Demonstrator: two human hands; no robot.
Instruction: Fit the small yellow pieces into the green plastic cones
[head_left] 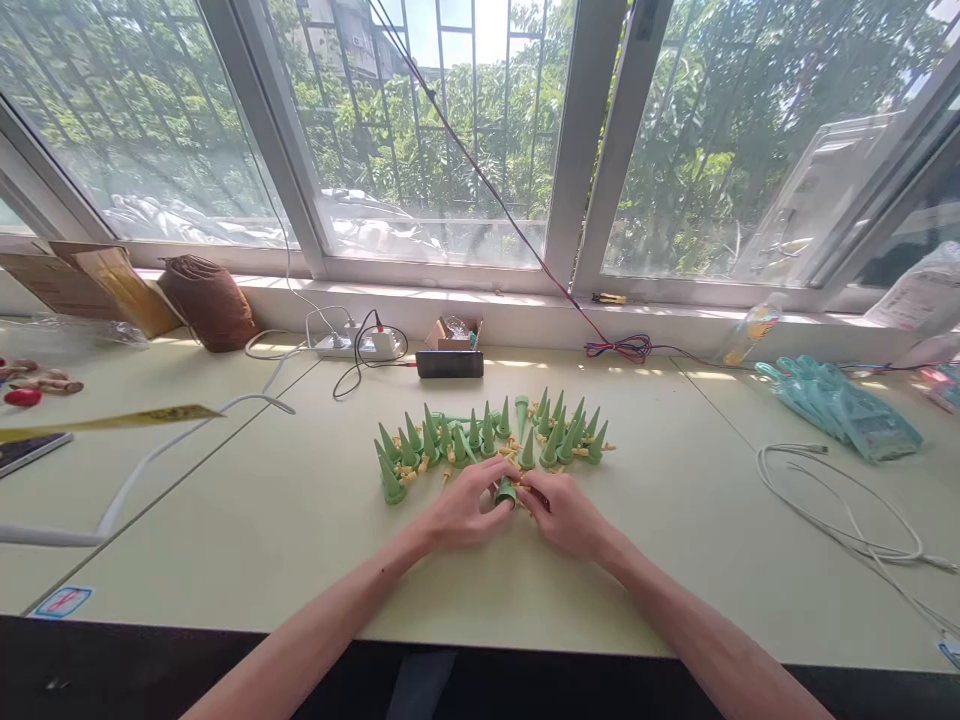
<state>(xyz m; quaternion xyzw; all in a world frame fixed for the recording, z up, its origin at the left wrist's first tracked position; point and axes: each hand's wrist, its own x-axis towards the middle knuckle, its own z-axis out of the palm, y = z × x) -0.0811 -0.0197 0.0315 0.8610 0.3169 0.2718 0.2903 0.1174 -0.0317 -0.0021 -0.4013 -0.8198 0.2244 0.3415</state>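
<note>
My left hand (480, 503) is closed around a green plastic cone (506, 493), whose open round base faces toward me. Close against it, my right hand (559, 508) has its fingers pinched together beside the cone's base; whatever they hold is hidden or too small to name. Beyond my hands stand several green cones (553, 440) with pointed tips, in a loose cluster spread left and right. Small yellow pieces (448, 474) stick out of or lie between the cones. One cone (521, 415) at the back stands with its wide end up.
A phone (450, 365) leans by a small box behind the cones. A power strip (352, 345) with cables is at back left. Bagged teal items (844, 405) and a coiled white cable (840, 500) lie right. A yellow strip (112, 422) is at left.
</note>
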